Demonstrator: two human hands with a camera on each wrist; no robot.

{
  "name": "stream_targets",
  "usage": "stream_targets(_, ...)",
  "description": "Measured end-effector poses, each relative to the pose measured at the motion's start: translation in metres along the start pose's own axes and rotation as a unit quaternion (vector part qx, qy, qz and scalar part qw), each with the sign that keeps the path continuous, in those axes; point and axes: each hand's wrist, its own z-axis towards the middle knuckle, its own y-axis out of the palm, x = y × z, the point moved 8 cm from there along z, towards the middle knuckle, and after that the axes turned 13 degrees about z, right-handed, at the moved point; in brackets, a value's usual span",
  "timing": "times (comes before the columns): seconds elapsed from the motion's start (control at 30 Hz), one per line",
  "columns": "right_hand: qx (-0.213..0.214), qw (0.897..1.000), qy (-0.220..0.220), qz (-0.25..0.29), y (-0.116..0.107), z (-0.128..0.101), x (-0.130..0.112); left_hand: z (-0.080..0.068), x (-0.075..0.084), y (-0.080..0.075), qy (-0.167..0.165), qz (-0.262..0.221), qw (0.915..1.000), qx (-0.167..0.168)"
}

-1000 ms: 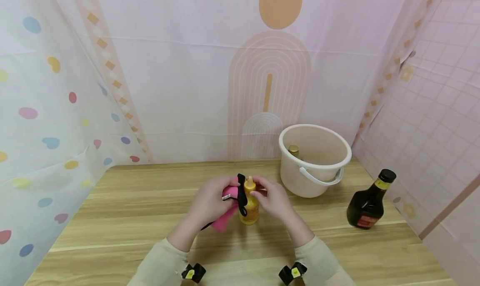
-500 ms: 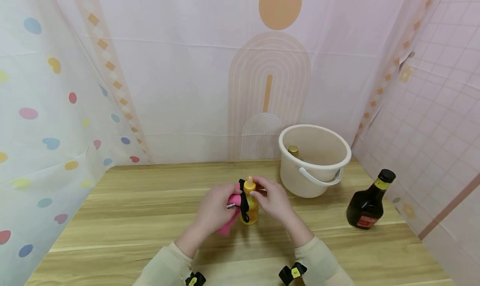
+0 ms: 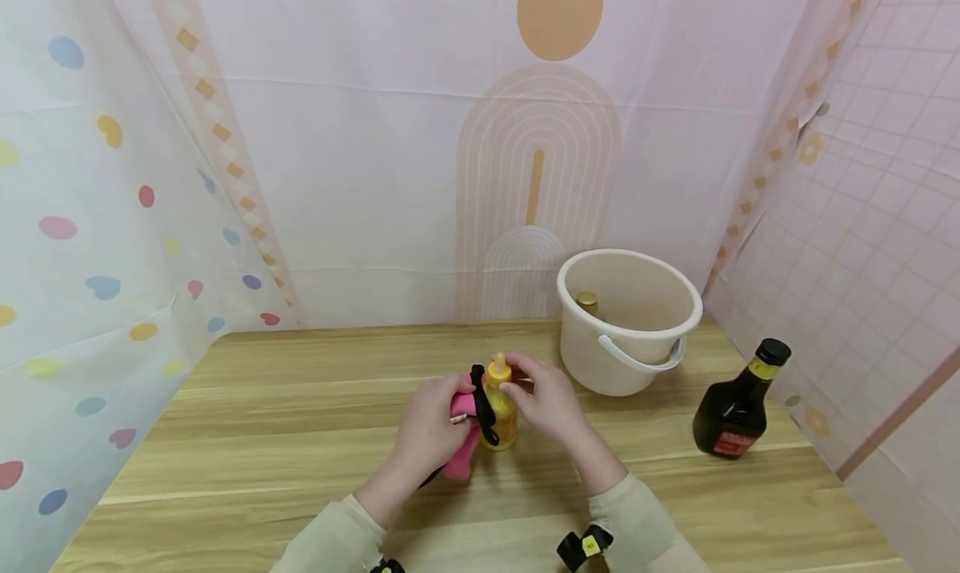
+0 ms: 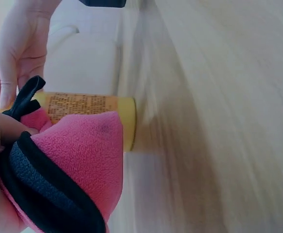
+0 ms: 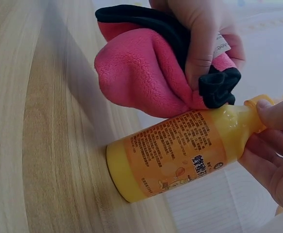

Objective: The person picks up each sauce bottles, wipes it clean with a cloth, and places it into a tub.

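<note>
Pink cloth [image 3: 461, 439] with black trim, yellow bottle [image 3: 501, 410], cream bucket [image 3: 626, 327].

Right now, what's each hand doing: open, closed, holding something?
Left hand: closed, gripping the pink cloth against the yellow bottle.
Right hand: closed, pinching the yellow bottle at its neck; the bottle stands on the table.

Round cream plastic bucket [image 3: 637, 339] with white handle, gold-capped item inside; dark glass sauce bottle [image 3: 738, 406] upright, right, on pale wooden table [image 3: 247, 439]
</note>
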Motion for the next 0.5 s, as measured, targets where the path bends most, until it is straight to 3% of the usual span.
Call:
stream_targets(0.17, 0.003, 1.0, 0.003, 0.0, -0.001, 0.0, 0.001, -0.001, -0.005, 0.005, -0.01, -0.005, 0.9999, -0.011)
stream_targets(0.5, 0.008, 1.0, 0.004, 0.009, 0.0, 0.0, 0.001, -0.008, -0.015, 0.028, 0.005, 0.045, 0.9974, -0.056)
